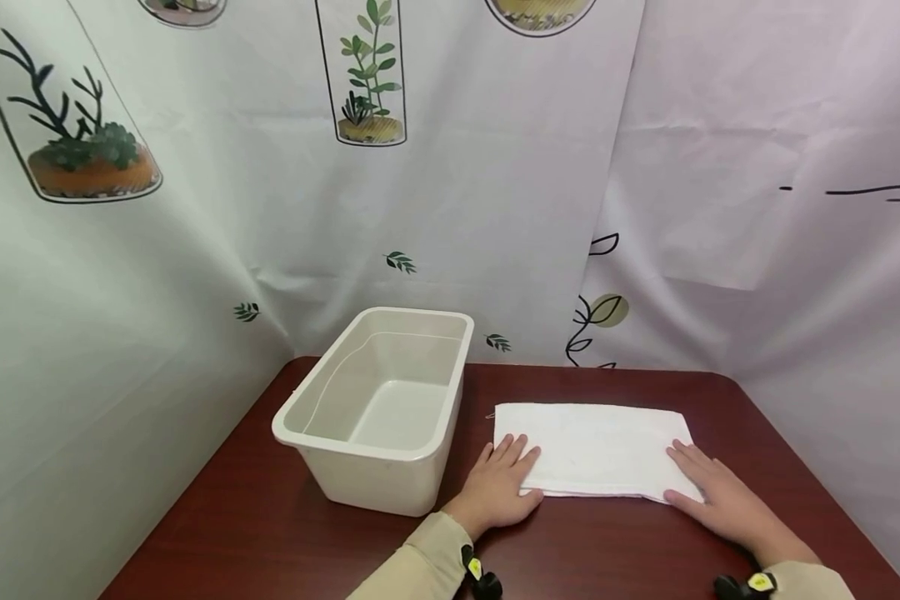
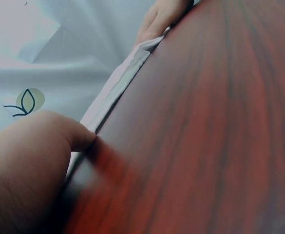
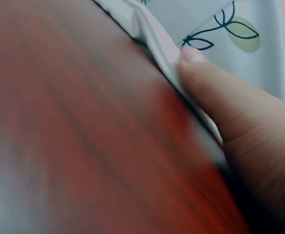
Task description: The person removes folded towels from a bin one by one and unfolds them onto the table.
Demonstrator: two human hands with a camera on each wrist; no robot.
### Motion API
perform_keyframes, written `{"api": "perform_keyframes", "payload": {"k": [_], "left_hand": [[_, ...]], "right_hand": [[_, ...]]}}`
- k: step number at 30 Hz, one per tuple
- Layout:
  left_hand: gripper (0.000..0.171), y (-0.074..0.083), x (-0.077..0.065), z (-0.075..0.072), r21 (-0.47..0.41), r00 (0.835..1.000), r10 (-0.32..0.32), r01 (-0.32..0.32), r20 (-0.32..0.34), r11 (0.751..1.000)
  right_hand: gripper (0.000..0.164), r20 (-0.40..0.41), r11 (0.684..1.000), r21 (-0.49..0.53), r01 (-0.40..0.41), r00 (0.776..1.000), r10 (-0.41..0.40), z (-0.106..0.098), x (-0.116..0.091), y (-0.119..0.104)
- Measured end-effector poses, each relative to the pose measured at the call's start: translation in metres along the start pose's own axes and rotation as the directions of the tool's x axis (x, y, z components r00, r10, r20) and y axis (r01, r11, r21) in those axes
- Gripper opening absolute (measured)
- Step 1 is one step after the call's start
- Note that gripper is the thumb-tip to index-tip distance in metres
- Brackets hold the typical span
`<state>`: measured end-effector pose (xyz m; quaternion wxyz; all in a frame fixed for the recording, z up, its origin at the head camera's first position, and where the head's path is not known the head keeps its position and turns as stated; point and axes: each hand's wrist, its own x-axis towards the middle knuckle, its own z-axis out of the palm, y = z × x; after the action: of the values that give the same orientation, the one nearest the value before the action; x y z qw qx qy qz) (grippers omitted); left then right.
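A white folded cloth lies flat on the table, its layered front edge also showing in both wrist views. My left hand rests on the cloth's left end with fingers spread and straight, the thumb at its front left corner. On the opposite end, the fingers of my right hand lie extended over the cloth's right edge. In the left wrist view, the left thumb touches the cloth's edge. The right thumb presses on the cloth in the right wrist view.
An off-white plastic tub stands on the table just left of the cloth, with nothing visible inside. The dark red wooden table meets a white printed curtain behind and at both sides.
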<state>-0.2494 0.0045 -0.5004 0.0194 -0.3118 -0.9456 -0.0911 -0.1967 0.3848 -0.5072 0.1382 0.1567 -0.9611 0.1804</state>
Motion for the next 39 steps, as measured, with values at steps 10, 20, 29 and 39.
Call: {"api": "perform_keyframes", "payload": {"k": [10,20,29,39], "left_hand": [[0.057,0.005,-0.016,-0.006,-0.023,0.999,0.032,-0.032,0.011,0.999],[0.051,0.012,-0.032,-0.007,-0.031,0.998,0.069,-0.069,-0.014,0.997],[0.049,0.021,-0.042,-0.007,0.025,0.993,0.112,-0.111,-0.047,0.994],[0.047,0.028,-0.051,-0.009,0.046,0.988,0.137,-0.134,-0.072,0.99]], "right_hand": [[0.071,-0.075,0.992,-0.032,0.119,0.99,-0.121,-0.004,-0.014,0.004],[0.063,-0.133,0.982,-0.065,0.177,0.974,-0.185,-0.012,-0.031,0.004],[0.061,-0.138,0.976,-0.097,0.194,0.969,-0.206,-0.018,-0.043,-0.001],[0.06,-0.155,0.964,-0.159,0.214,0.959,-0.239,-0.024,-0.057,-0.011]]}}
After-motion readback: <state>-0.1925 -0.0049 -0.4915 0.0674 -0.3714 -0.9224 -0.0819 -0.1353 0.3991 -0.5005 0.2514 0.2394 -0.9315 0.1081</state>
